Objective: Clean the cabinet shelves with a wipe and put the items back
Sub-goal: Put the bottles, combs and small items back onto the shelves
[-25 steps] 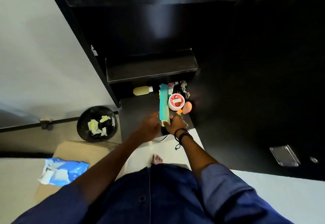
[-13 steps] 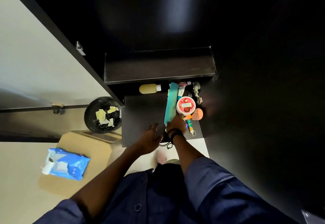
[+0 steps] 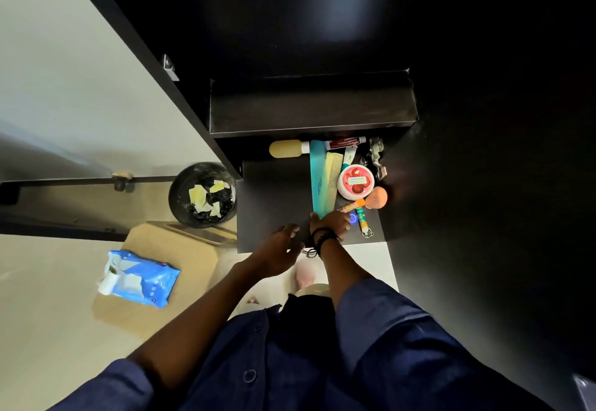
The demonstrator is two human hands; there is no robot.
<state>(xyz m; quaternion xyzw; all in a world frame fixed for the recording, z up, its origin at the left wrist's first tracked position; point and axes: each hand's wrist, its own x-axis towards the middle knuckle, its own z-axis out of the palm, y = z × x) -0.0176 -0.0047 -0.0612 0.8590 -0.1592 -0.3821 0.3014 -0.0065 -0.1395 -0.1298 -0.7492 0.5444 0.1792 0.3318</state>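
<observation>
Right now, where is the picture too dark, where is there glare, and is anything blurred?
Head view: the cabinet interior is nearly black, with one soft glare patch on its back panel. Head view: the round jar and teal comb on the lowest shelf are lit and sharp. Head view: the bare foot is blurred.

wipes pack [image 3: 138, 278] on box [image 3: 193, 259] | bin [image 3: 203, 194] left of bottom shelf [image 3: 274, 204] | jar [image 3: 355, 181] right of comb [image 3: 321, 181]
</observation>
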